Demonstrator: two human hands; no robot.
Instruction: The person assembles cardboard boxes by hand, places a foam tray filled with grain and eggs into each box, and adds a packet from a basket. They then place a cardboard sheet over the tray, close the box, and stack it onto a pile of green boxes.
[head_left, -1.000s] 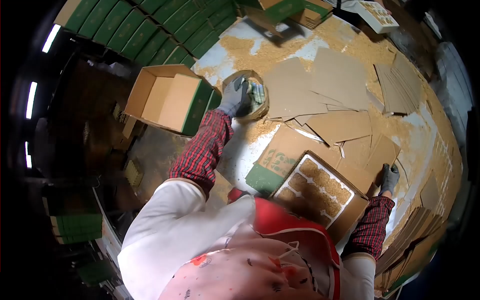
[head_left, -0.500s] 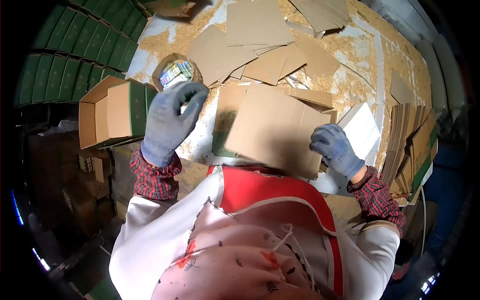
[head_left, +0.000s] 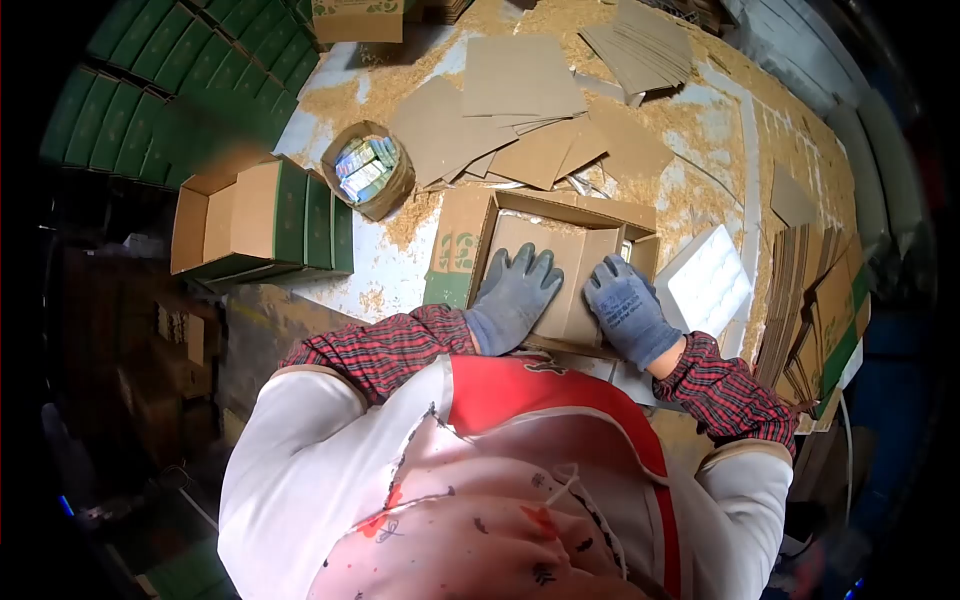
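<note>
An open cardboard box (head_left: 447, 270) with green printing lies in front of me on the table. A folded cardboard sheet (head_left: 572, 300) sits inside its walls. My left hand (head_left: 515, 297), in a grey-blue glove, presses flat on the left part of the sheet with fingers spread. At the sheet's right panel, my right hand (head_left: 632, 308) has its gloved fingers bent and close together over the cardboard. Those fingertips are partly hidden. Just right of this hand lies a white foam-like block (head_left: 706, 282).
A round container (head_left: 402, 186) of small colourful packets stands left of the box. Green boxes (head_left: 290, 215) are nearby, with more stacked behind. Loose cardboard sheets (head_left: 525, 78) cover the back, and upright flattened cardboard (head_left: 787, 290) stands at right. Sawdust-like bits litter the table.
The cardboard sheet has gone down from above the box into it. My left hand has moved from near the packet container onto the sheet. My right hand has shifted slightly left.
</note>
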